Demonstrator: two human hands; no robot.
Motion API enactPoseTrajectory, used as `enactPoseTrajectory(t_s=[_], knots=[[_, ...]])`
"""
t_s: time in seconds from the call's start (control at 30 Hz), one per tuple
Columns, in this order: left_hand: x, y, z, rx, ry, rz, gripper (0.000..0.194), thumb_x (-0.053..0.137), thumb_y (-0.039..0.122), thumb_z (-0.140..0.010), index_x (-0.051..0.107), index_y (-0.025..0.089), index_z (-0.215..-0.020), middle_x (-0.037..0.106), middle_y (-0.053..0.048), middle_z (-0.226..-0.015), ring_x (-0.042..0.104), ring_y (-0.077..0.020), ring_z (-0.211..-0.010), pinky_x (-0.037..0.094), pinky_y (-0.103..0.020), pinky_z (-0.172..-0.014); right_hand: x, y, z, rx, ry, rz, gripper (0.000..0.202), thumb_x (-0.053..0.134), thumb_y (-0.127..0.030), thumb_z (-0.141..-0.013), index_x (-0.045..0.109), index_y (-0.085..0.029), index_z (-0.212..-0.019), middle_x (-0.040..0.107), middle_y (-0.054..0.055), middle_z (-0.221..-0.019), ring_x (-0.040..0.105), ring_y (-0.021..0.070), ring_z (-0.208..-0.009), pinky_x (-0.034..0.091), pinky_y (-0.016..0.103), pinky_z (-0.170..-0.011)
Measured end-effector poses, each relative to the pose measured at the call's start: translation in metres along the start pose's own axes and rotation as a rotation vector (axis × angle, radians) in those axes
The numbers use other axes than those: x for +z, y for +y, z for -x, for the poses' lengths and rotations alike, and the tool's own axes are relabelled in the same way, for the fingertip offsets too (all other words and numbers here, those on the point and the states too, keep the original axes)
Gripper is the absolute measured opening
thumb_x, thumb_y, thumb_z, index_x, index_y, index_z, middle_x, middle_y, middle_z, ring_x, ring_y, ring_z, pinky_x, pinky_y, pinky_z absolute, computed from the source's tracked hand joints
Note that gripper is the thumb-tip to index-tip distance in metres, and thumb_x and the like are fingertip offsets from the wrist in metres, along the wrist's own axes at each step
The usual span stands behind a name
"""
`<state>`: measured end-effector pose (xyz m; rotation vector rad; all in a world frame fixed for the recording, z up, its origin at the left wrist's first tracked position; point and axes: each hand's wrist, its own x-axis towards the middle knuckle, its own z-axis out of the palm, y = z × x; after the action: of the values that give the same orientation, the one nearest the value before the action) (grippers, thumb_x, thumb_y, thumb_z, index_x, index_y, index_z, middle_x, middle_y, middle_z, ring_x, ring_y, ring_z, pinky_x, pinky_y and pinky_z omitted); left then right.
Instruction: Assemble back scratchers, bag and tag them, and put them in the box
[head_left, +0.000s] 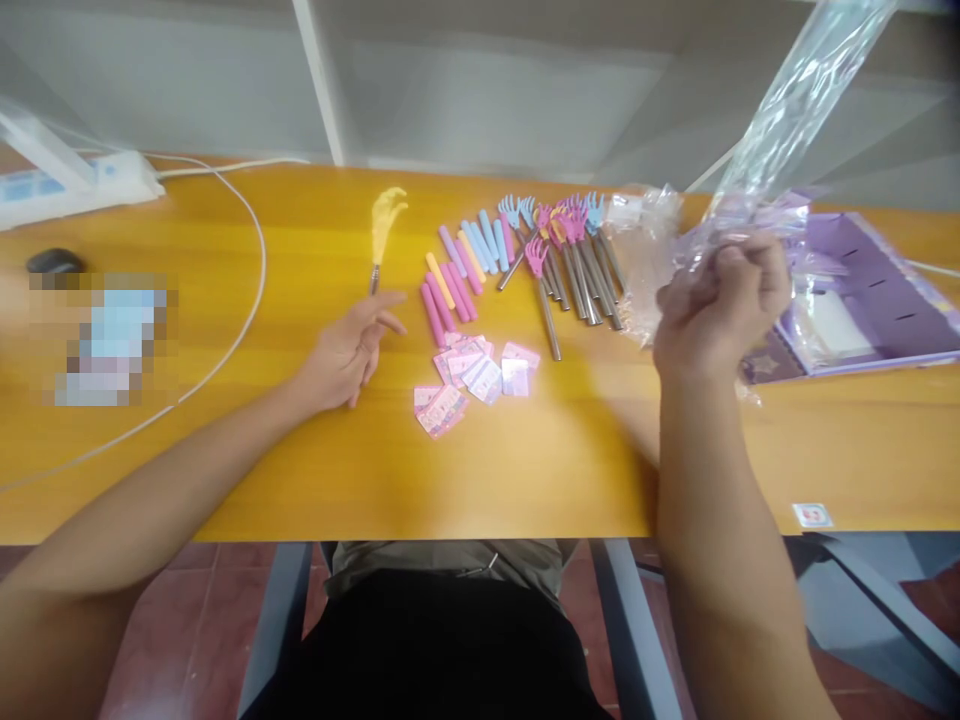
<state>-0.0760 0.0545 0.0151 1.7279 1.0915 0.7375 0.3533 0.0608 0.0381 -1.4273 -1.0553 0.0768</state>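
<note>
Between the fingers of my left hand (pixel 349 355) is the metal handle of a yellow claw-shaped scratcher (pixel 386 225), its claw pointing away from me. My right hand (pixel 724 300) is closed on clear plastic bags (pixel 787 110), which rise toward the upper right. Several scratchers with pink, blue and orange claws (pixel 577 255) lie in a pile mid-table. Left of that pile are coloured tubes (pixel 457 270) in pink, purple, orange and blue. Small pink and white cards (pixel 469 370) are spread nearer to me.
A purple box (pixel 896 290) with plastic packaging inside stands at the right. Crumpled clear plastic (pixel 641 250) lies beside the pile. On the left are a white cable (pixel 259 290), a power strip (pixel 82 185) and a black mouse (pixel 56 262). A small sticker (pixel 812 515) sits near the front edge.
</note>
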Motion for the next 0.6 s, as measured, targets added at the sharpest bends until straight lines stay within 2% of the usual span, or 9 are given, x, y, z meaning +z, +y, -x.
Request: enactPoseTrajectory(t_s=[0.07,0.13,0.23,0.33,0.4,0.47,0.53,0.6], knots=[[0.001,0.006,0.003,-0.036,-0.027,0.061,0.042,0.048,0.060,-0.113,0.057,0.043,-0.150,0.072,-0.008,-0.131,0.051,-0.0069,-0.047,0.041,-0.021,-0.033,0.011,-0.018,0.022,0.073,-0.141,-0.261,0.028,0.066,-0.052,-0.089,0.052,-0.030,-0.099,0.041,-0.006,-0.070,0.032,0.0141,-0.050,0.028,0.031,-0.051],[0.003,0.013,0.007,-0.044,-0.050,0.167,0.041,0.054,0.059,-0.111,0.062,0.038,-0.146,0.071,-0.009,-0.126,0.053,-0.0074,-0.050,0.044,-0.019,-0.032,0.021,-0.038,0.049,0.131,-0.327,-0.430,0.035,0.079,-0.054,-0.087,0.056,-0.031,-0.101,0.049,-0.007,-0.070,0.034,0.0125,-0.047,0.027,0.030,-0.046],[0.006,0.023,0.014,-0.052,-0.181,0.287,0.046,0.064,0.063,-0.107,0.068,0.030,-0.138,0.072,-0.011,-0.120,0.057,-0.0089,-0.054,0.049,-0.019,-0.033,0.031,-0.065,0.090,0.201,-0.657,-0.564,0.034,0.083,-0.053,-0.093,0.061,-0.032,-0.108,0.062,-0.006,-0.075,0.042,0.0109,-0.046,0.033,0.028,-0.043],[0.009,0.029,0.022,-0.108,-0.373,0.385,0.057,0.069,0.071,-0.102,0.069,0.026,-0.137,0.072,-0.005,-0.090,0.059,-0.0110,-0.049,0.053,-0.021,-0.035,0.036,-0.085,0.122,0.234,-0.896,-0.639,0.031,0.084,-0.048,-0.098,0.063,-0.031,-0.113,0.071,-0.004,-0.087,0.052,0.0095,-0.051,0.041,0.026,-0.043],[0.013,0.029,0.026,-0.139,-0.478,0.458,0.062,0.072,0.073,-0.099,0.068,0.024,-0.138,0.064,0.003,-0.069,0.058,-0.0115,-0.043,0.053,-0.020,-0.035,0.039,-0.092,0.135,0.230,-0.988,-0.678,0.029,0.083,-0.043,-0.099,0.064,-0.029,-0.115,0.071,-0.003,-0.090,0.056,0.0089,-0.055,0.048,0.025,-0.047],[0.018,0.027,0.028,-0.153,-0.521,0.482,0.065,0.078,0.070,-0.096,0.068,0.021,-0.138,0.060,0.006,-0.061,0.058,-0.0114,-0.040,0.051,-0.018,-0.035,0.042,-0.094,0.143,0.218,-1.031,-0.681,0.027,0.084,-0.041,-0.099,0.065,-0.026,-0.113,0.070,-0.003,-0.089,0.060,0.0088,-0.060,0.052,0.024,-0.052],[0.024,0.026,0.028,-0.161,-0.495,0.424,0.061,0.083,0.064,-0.095,0.071,0.019,-0.135,0.062,0.006,-0.061,0.060,-0.0112,-0.041,0.051,-0.017,-0.035,0.045,-0.092,0.147,0.207,-1.061,-0.664,0.029,0.085,-0.041,-0.099,0.066,-0.024,-0.111,0.069,-0.002,-0.087,0.063,0.0097,-0.064,0.055,0.024,-0.057],[0.028,0.027,0.028,-0.172,-0.453,0.347,0.049,0.083,0.058,-0.097,0.077,0.018,-0.124,0.068,0.002,-0.068,0.062,-0.0111,-0.043,0.051,-0.018,-0.035,0.047,-0.088,0.149,0.225,-1.085,-0.673,0.030,0.080,-0.047,-0.102,0.066,-0.024,-0.117,0.069,-0.001,-0.090,0.066,0.0112,-0.067,0.057,0.026,-0.059]])
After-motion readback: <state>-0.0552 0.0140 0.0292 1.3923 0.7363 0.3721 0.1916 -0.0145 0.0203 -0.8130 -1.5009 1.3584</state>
